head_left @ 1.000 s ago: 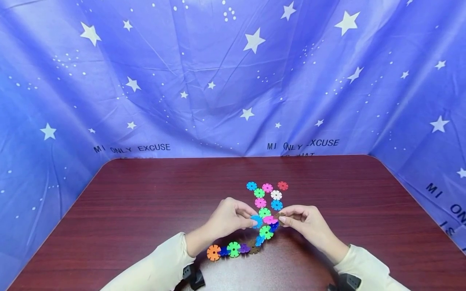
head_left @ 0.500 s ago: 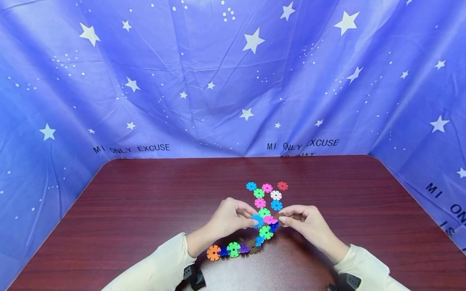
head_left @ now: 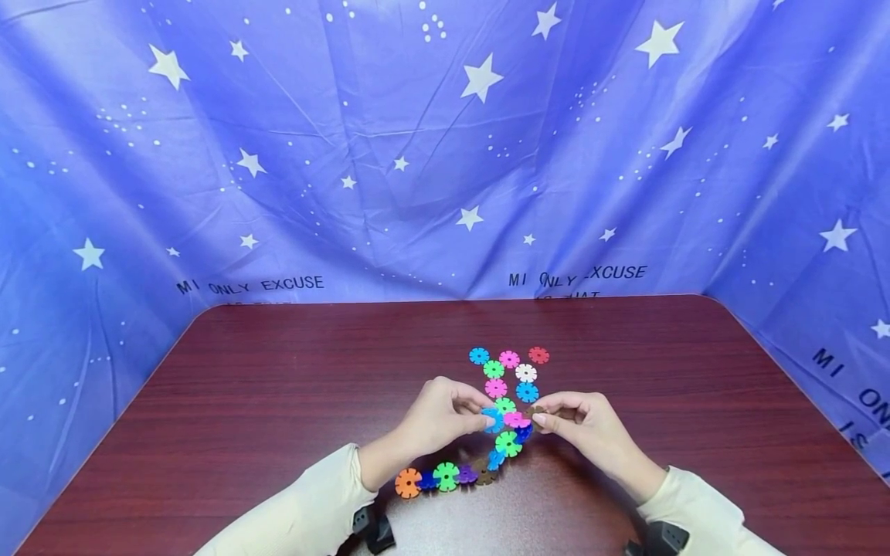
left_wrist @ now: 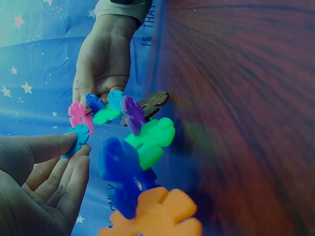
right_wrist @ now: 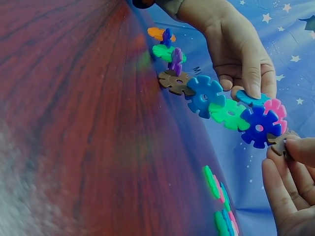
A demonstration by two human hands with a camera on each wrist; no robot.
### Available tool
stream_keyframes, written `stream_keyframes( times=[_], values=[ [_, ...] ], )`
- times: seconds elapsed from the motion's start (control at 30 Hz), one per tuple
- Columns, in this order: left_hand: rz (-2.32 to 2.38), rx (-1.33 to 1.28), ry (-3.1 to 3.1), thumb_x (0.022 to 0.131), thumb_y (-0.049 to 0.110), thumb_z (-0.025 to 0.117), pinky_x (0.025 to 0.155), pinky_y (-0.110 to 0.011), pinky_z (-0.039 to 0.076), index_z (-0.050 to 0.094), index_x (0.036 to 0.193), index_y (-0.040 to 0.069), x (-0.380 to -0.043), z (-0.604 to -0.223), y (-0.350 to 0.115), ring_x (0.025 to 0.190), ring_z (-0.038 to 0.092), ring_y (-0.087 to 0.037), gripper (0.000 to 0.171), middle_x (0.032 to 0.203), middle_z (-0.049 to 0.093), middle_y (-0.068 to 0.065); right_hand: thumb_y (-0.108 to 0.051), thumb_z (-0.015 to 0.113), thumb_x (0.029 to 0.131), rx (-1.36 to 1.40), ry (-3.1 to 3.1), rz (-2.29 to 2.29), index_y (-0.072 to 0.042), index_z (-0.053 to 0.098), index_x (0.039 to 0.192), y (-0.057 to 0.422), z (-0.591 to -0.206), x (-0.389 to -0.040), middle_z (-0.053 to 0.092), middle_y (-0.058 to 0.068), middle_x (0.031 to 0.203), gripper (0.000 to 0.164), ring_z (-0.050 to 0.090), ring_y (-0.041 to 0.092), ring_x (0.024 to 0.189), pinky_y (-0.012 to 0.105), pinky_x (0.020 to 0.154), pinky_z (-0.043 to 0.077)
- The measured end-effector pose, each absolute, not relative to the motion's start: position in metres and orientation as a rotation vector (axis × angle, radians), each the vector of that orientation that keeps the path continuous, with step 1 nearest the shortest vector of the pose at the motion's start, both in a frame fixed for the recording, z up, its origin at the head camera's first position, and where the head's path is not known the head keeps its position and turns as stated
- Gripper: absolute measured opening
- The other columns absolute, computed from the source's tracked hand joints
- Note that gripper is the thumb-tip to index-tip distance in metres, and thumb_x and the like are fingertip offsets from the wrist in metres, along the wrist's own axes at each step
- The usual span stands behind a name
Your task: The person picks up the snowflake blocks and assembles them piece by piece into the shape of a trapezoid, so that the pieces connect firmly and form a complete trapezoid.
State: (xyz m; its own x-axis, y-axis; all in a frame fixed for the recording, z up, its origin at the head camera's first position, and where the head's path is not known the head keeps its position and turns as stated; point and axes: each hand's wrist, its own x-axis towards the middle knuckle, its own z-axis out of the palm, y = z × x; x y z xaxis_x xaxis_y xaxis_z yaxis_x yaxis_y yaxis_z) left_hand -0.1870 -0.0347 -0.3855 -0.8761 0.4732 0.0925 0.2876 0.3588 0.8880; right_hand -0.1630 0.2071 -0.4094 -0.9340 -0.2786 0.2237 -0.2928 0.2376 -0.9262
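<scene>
My left hand point(head_left: 436, 417) pinches a light blue notched disc point(left_wrist: 80, 139) between thumb and fingers, its edge against a pink notched disc point(right_wrist: 276, 114). My right hand point(head_left: 591, 428) pinches a brown disc point(right_wrist: 279, 143) at the other side of that pink one. From there a chain of interlocked discs bends down and to the left: a dark blue disc point(right_wrist: 259, 128), a green disc point(head_left: 508, 444), a second light blue disc point(right_wrist: 205, 97), a second brown disc point(right_wrist: 173, 82), a purple disc point(head_left: 466, 474), another green disc point(head_left: 446, 476), another dark blue disc point(left_wrist: 118, 172) and an orange disc point(head_left: 408, 483).
Beyond the hands, loose discs lie flat on the dark red table point(head_left: 313, 347), among them a red disc point(head_left: 538, 355), a white disc point(head_left: 526, 373) and a pink disc point(head_left: 496, 388). A blue star-printed cloth point(head_left: 389, 116) hangs behind the table and at its sides.
The light blue disc in my left hand has tilted and shifted slightly up and toward the pink disc. My right hand and the chain stay nearly still.
</scene>
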Motion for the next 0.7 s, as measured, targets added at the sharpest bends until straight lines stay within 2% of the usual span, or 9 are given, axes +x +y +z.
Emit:
stream_keyframes(
  times=[0.13,0.33,0.5,0.7],
  values=[
    [1.526,0.711,2.456,0.08,0.014,0.075,0.06,-0.022,0.051,0.075,0.091,0.007,-0.187,-0.387,-0.035,0.071,0.061,-0.008,0.012,0.08,0.07,-0.001,-0.003,0.065,0.087,0.592,-2.407,1.932,0.01,0.066,0.1,0.204,-0.411,-0.163,0.071,0.001,0.087,0.018,0.068,0.018,0.073,0.03,0.068,0.057],
    [1.538,0.717,2.463,0.079,0.011,0.075,0.058,-0.022,0.05,0.075,0.089,0.007,-0.187,-0.389,-0.036,0.065,0.06,-0.007,0.011,0.077,0.07,-0.001,-0.001,0.058,0.091,0.626,-2.334,2.09,0.017,0.059,0.109,0.199,-0.415,-0.163,0.07,-0.001,0.099,0.025,0.067,0.009,0.087,0.03,0.073,0.056],
    [1.549,0.721,2.456,0.08,0.013,0.075,0.056,-0.022,0.05,0.075,0.088,0.009,-0.189,-0.392,-0.035,0.063,0.06,-0.005,0.009,0.076,0.07,0.002,-0.009,0.065,0.088,0.474,-2.436,2.085,0.011,0.063,0.111,0.194,-0.416,-0.162,0.07,0.007,0.102,0.03,0.066,0.008,0.09,0.026,0.077,0.055],
    [1.579,0.714,2.434,0.08,0.013,0.075,0.057,-0.022,0.051,0.075,0.089,0.008,-0.189,-0.392,-0.036,0.064,0.06,-0.006,0.01,0.077,0.07,-0.001,-0.011,0.07,0.084,0.346,-2.508,2.062,0.007,0.064,0.112,0.187,-0.415,-0.161,0.068,0.018,0.105,0.034,0.066,0.011,0.09,0.024,0.078,0.053]
  ],
)
